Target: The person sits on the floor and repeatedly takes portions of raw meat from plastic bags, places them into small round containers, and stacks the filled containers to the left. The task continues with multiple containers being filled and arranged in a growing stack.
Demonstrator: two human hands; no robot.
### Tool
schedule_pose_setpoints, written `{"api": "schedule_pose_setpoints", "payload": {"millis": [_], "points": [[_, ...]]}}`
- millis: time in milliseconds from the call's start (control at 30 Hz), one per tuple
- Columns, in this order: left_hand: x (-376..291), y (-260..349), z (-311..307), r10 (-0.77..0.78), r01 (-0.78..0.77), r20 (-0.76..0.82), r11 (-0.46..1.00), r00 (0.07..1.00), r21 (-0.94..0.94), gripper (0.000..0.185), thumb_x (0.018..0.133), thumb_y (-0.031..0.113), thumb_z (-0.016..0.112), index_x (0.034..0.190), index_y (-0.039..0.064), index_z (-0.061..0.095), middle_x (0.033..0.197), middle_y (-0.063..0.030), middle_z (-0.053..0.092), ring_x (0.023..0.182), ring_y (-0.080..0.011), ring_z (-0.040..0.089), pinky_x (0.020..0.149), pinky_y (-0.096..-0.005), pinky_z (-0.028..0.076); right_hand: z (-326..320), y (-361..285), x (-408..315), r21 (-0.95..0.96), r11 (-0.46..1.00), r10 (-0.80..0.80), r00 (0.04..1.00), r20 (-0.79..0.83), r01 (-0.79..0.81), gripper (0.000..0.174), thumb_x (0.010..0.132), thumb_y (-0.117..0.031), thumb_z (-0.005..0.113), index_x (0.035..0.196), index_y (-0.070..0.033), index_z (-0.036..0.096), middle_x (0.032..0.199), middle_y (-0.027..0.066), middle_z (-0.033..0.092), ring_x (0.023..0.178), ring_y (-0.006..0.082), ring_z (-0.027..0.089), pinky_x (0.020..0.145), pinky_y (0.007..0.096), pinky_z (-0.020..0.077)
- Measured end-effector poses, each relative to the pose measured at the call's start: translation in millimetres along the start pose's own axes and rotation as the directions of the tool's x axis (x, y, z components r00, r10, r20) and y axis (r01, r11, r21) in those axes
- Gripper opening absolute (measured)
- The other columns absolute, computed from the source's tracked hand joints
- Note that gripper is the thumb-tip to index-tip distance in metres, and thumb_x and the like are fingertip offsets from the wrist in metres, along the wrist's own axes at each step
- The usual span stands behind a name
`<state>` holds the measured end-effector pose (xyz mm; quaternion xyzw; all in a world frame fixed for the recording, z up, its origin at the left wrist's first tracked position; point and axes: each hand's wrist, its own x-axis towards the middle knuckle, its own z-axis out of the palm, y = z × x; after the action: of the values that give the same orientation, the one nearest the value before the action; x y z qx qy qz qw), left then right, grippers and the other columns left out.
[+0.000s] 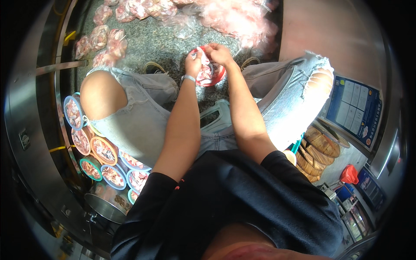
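A small round red basket [218, 79] is held low between my shins, above the speckled stone floor. Cut pieces of raw fish or meat [208, 72] fill it. My left hand [194, 65] grips the basket's left side, its thumb against a pale, pinkish-white piece [203, 57] that could be flesh or thin plastic. At the far rim, my right hand [219, 53] has its fingers bent inward close to that piece. Its fingertips are partly hidden, so what they grip is unclear.
Knotted clear bags of meat [99, 37] lie at far left, with a heap of pinkish plastic bags [234, 19] ahead. Filled colored baskets [104, 151] and a metal pot [105, 206] stand at left. A pale green plastic stool [221, 113] shows beneath me; wooden boards [313, 152] are at right.
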<state>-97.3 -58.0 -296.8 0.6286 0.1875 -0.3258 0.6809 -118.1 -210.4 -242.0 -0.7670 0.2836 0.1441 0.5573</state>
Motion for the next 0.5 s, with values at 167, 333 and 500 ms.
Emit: {"api": "schedule_pose_setpoints", "payload": {"millis": [167, 333, 500], "points": [[24, -31, 1, 0.391, -0.373, -0.073, 0.910, 0.918, 0.179, 0.027, 0.099, 0.022, 0.071, 0.108, -0.004, 0.068, 0.091, -0.0159, 0.075, 0.086, -0.0234, 0.072, 0.080, -0.0390, 0.055, 7, -8, -6, 0.076, 0.994, 0.075, 0.991, 0.111, -0.084, 0.034, 0.099, -0.035, 0.074, 0.110, -0.003, 0.076, 0.092, 0.0072, 0.076, 0.084, 0.0140, 0.069, 0.077, 0.0317, 0.0563], [3, 0, 9, 0.247, -0.205, -0.195, 0.955, 0.949, 0.213, 0.038, 0.102, 0.034, 0.064, 0.107, -0.003, 0.071, 0.093, -0.0205, 0.076, 0.089, -0.0286, 0.074, 0.082, -0.0419, 0.055, 8, 11, 4, 0.342, 0.929, 0.084, 0.980, 0.181, -0.142, 0.029, 0.096, -0.016, 0.076, 0.118, 0.001, 0.066, 0.096, 0.0087, 0.073, 0.085, 0.0158, 0.069, 0.074, 0.0298, 0.0577], [3, 6, 5, 0.357, -0.239, -0.279, 0.894, 0.892, 0.378, 0.046, 0.104, 0.040, 0.058, 0.109, -0.003, 0.073, 0.098, -0.0261, 0.076, 0.093, -0.0412, 0.074, 0.084, -0.0476, 0.055, 10, -7, -9, 0.363, 0.925, 0.012, 0.966, 0.257, -0.108, 0.039, 0.088, 0.000, 0.076, 0.124, 0.002, 0.060, 0.103, 0.0102, 0.073, 0.088, 0.0169, 0.070, 0.076, 0.0303, 0.0579]]}}
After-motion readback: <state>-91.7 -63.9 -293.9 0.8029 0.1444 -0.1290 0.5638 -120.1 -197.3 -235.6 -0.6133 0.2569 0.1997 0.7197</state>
